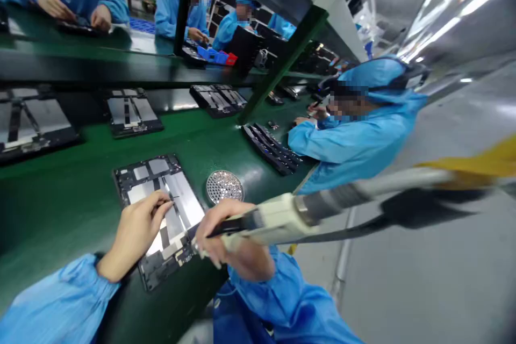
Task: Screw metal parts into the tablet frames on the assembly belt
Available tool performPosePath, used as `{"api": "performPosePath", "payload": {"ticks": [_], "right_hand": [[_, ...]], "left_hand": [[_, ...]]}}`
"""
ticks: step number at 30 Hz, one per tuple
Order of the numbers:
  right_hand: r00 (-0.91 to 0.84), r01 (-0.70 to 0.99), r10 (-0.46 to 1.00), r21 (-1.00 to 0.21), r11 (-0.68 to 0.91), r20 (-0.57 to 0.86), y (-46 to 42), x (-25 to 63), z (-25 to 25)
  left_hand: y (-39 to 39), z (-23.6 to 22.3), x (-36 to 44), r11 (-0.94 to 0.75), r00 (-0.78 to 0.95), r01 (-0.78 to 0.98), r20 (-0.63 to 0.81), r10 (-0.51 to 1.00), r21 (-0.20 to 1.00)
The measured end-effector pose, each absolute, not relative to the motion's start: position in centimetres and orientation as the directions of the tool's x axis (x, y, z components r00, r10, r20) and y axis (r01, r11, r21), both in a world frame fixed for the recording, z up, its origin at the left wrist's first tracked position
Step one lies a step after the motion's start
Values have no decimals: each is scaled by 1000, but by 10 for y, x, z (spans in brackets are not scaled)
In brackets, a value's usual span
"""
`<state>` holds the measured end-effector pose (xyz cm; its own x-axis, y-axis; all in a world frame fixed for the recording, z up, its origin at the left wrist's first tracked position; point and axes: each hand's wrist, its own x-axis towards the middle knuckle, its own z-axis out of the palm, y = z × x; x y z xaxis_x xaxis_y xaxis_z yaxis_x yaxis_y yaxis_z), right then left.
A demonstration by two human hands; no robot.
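The right hand (231, 234) grips a screwdriver (280, 217) over the tablet (187, 199), while the left hand (135, 228) pinches a dark strip (176, 197), seemingly to steady it.

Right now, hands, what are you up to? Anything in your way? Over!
Left hand: pinching, over the opened device. Right hand: gripping pale tool at device's edge. Nearest possible obstacle: round holed dish, just beyond right hand.

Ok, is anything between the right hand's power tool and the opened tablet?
Nothing visible: the right hand holds the power tool at the right edge of the tablet, though whether its tip touches can't be told. The left hand is over the tablet's middle, left of the tool; the perforated dish sits beyond the right hand.
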<state>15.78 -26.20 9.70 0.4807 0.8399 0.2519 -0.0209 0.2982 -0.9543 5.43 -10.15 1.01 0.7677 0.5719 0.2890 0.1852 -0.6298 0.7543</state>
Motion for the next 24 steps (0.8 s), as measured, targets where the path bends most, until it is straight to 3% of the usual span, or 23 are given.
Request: {"api": "performPosePath", "payload": {"ticks": [3,5,8,12,24], "right_hand": [[638,-10,647,-835,550,418,-254,194,111],[754,33,526,-822,568,393,-244,220,110],[840,23,455,-858,513,295,-232,245,94],[852,-3,461,-878,479,248,-230,248,73],[828,-157,555,-920,359,75,-230,240,65]], "left_hand": [[-100,6,52,-663,761,123,359,540,738],[-103,5,50,-676,739,80,412,534,733],[-106,5,44,-703,635,41,525,567,710],[-104,5,36,-748,520,49,623,585,662],[-98,10,34,-727,581,-22,601,549,686]]}}
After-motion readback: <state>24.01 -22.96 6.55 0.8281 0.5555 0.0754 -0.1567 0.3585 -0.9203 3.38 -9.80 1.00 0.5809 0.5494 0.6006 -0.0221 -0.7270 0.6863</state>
